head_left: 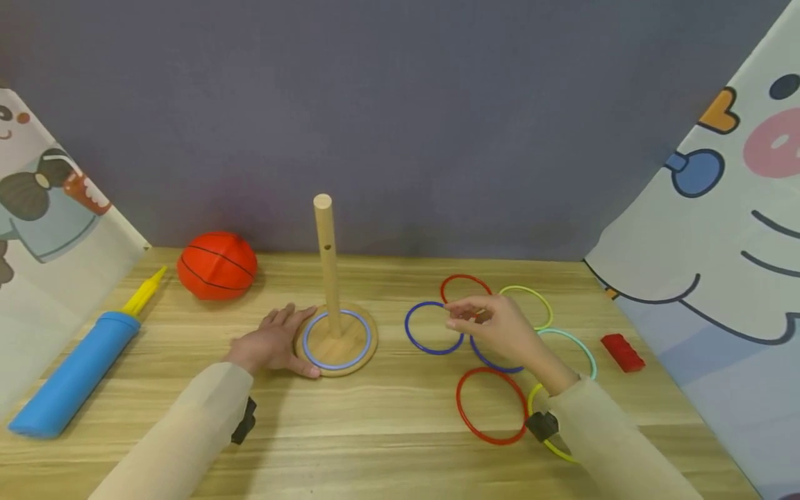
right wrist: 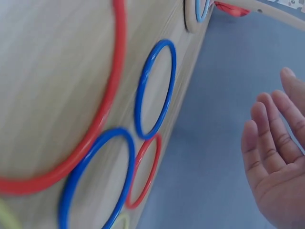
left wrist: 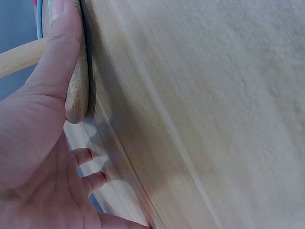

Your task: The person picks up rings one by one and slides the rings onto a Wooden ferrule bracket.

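Note:
A round wooden stand base (head_left: 359, 364) carries an upright wooden peg (head_left: 329, 257), with a light blue ring (head_left: 365, 354) lying flat around the peg. Against the base's left edge rests my left hand (head_left: 271, 344), its thumb along the near rim and index finger at the far rim. In the left wrist view, the thumb (left wrist: 59, 57) is straight against the base. My right hand (head_left: 500, 326) hovers over the rings at right with gently bent fingers and holds nothing. Below and around it lie a blue ring (head_left: 407, 326), another blue ring (head_left: 490, 364) partly covered, and a red ring (head_left: 459, 410).
More rings lie nearby: a far red ring (head_left: 465, 276), a yellow-green ring (head_left: 542, 297), a turquoise ring (head_left: 581, 342) and a yellow ring (head_left: 553, 450). A red ball (head_left: 217, 266) and a blue pump (head_left: 78, 375) sit at left, a small red object (head_left: 623, 353) at right.

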The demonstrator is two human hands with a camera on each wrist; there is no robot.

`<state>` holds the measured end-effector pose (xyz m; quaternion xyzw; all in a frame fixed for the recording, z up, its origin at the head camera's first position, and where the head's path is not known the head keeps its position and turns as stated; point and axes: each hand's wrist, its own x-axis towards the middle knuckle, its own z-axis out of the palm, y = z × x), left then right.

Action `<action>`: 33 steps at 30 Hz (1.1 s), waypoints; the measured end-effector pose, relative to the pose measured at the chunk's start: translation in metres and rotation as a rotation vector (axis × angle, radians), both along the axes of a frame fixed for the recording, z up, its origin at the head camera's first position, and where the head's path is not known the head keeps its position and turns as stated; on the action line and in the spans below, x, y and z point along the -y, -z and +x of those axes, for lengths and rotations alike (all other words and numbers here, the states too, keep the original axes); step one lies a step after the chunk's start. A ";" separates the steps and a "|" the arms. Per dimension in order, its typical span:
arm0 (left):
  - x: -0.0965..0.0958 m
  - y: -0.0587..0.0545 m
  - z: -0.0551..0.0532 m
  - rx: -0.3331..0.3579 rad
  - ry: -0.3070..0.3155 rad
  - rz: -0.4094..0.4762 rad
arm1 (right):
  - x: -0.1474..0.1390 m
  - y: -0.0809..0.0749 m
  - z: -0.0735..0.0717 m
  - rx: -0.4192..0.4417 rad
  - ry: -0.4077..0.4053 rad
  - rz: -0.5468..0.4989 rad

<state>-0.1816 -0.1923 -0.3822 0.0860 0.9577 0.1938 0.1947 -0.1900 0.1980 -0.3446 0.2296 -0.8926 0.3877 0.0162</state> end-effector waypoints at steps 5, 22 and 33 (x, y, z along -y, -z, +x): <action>0.002 0.000 0.001 -0.025 0.009 0.023 | -0.020 0.008 0.009 -0.025 0.005 -0.010; -0.004 -0.005 0.004 -0.034 0.034 0.022 | -0.076 0.041 0.039 0.004 0.051 0.060; -0.005 -0.007 0.005 -0.035 0.022 0.006 | -0.090 0.055 0.046 0.050 0.074 0.168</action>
